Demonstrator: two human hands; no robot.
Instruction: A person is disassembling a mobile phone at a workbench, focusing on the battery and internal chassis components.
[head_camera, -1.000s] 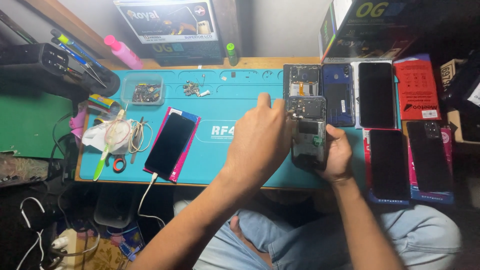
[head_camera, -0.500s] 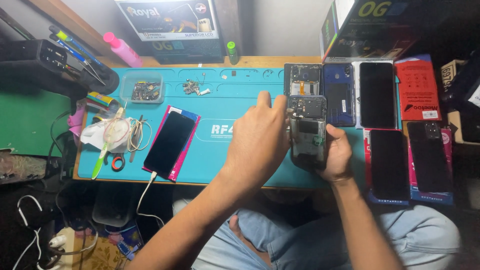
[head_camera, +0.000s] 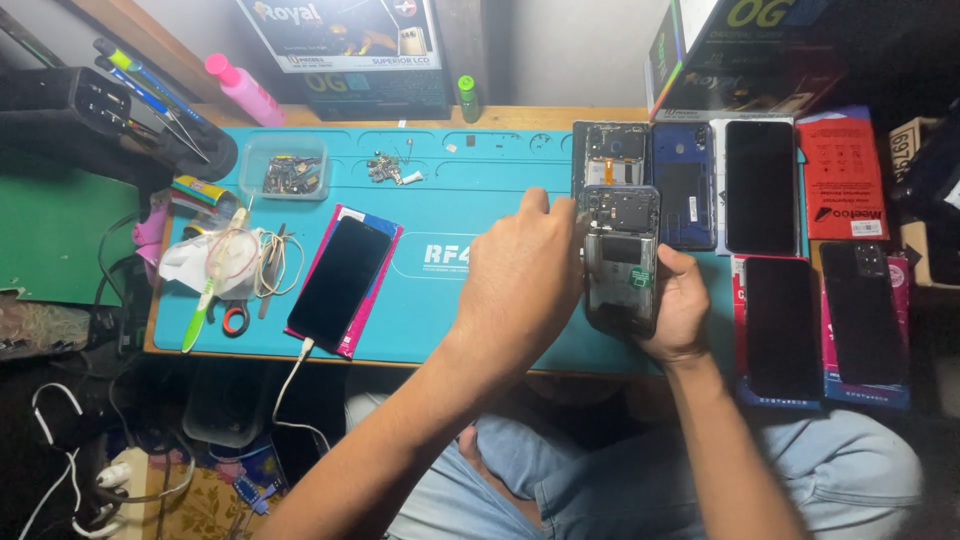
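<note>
Wooden desk (head_camera: 420, 117) carries a teal mat (head_camera: 470, 215) — on the mat a clear tray (head_camera: 284, 167) of small parts, a screw pile (head_camera: 390, 168), a dark phone (head_camera: 340, 283) with cable plugged in, lying on a pink case. Left edge: tissue (head_camera: 195, 262), coiled wire (head_camera: 275, 265), green tweezers (head_camera: 200, 310). Right side — an opened frame (head_camera: 610, 152), blue phone (head_camera: 683, 185), black phones (head_camera: 760, 187), red box (head_camera: 840, 172).
</note>
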